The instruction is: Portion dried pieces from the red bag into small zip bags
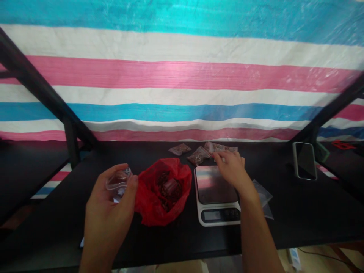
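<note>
My left hand is closed on a small clear plastic bag, pinched at its edge between thumb and fingers, left of a red plastic bag. Inside the red bag lie small dark brown pieces and a small translucent cup-like thing. Reaching across a white kitchen scale, my right hand has its fingers apart over a group of small filled clear bags. Its fingertips touch or hover over them; I cannot tell which. Another filled bag lies further left.
Flat clear bags lie right of the scale, partly behind my right forearm. A phone stands tilted at the right of the black table. Striped plastic sheeting hangs behind, with dark slanted bars at both sides.
</note>
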Available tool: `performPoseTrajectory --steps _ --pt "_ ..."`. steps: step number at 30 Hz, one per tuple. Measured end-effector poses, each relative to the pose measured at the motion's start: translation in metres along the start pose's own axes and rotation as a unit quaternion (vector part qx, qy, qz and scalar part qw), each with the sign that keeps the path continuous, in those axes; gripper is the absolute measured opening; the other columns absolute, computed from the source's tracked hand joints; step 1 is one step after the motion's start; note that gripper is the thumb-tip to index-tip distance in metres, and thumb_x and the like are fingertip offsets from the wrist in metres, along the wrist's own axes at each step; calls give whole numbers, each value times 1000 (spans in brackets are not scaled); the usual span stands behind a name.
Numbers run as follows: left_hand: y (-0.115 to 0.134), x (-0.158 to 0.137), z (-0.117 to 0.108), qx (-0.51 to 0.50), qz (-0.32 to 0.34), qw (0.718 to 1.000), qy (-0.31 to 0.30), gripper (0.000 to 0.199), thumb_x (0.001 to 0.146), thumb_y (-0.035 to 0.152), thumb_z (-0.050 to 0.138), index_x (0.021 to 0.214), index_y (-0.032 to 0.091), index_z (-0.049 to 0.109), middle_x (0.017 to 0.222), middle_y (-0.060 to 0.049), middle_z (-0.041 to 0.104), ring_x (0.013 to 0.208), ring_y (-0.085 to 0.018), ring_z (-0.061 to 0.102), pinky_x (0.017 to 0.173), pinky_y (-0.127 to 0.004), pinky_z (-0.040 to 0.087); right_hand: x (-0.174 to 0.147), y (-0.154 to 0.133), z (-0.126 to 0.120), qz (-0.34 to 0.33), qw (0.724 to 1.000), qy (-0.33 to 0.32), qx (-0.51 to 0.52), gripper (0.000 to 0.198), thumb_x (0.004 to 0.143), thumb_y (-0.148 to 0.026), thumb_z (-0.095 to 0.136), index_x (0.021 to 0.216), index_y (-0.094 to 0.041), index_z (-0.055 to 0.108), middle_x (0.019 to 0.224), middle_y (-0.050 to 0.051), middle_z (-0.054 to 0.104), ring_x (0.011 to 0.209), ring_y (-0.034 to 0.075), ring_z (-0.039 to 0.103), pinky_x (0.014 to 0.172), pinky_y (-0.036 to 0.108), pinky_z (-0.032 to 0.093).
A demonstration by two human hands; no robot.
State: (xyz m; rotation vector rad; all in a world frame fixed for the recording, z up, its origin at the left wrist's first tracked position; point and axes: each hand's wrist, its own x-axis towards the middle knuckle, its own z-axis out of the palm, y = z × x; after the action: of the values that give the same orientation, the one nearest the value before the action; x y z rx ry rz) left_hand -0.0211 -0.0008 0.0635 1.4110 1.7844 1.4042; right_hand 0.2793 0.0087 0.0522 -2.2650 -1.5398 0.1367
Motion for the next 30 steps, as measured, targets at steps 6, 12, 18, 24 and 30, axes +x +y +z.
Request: performPoseTrajectory --steps 6,12,18,24,30 --pt "4 -1 4 -29 41 999 6 58 79 54 71 124 20 65 100 -6 73 86 -26 72 77 -38 59 -21 -16 -14 -72 987 37 139 25 101 -25 58 98 -20 83 108 9 83 105 27 72 92 35 46" --pt "-4 -18 -22 57 -59 954 -289 38 86 59 68 104 25 69 90 -5 77 80 -28 74 70 -37 56 -64 -88 14 -222 965 -117 82 11 98 -29 73 103 -26 82 110 6 81 110 29 64 98 41 42" --pt "-8 -29 -26 60 -68 884 -459 30 100 53 53 101 26 65 98 -5 79 91 -26 74 81 -35 53 -69 -103 52 -192 977 -87 41 12 95 -30 76 105 -23 75 112 10 75 110 31 60 94 41 41" --pt "-16 -16 -11 -39 -82 902 -423 32 96 54 59 105 24 68 102 -6 79 98 -26 74 87 -36 56 -66 -113 65 -189 977 -83 48 15 96 -31 75 109 -23 75 115 11 73 114 33 58 94 41 41" --pt "-27 -4 1 -106 -105 941 -305 39 86 55 67 103 19 68 92 -5 75 88 -25 71 81 -37 55 -72 -110 55 -171 978 -118 4 19 100 -30 69 117 -28 77 112 11 73 108 32 62 92 40 42"
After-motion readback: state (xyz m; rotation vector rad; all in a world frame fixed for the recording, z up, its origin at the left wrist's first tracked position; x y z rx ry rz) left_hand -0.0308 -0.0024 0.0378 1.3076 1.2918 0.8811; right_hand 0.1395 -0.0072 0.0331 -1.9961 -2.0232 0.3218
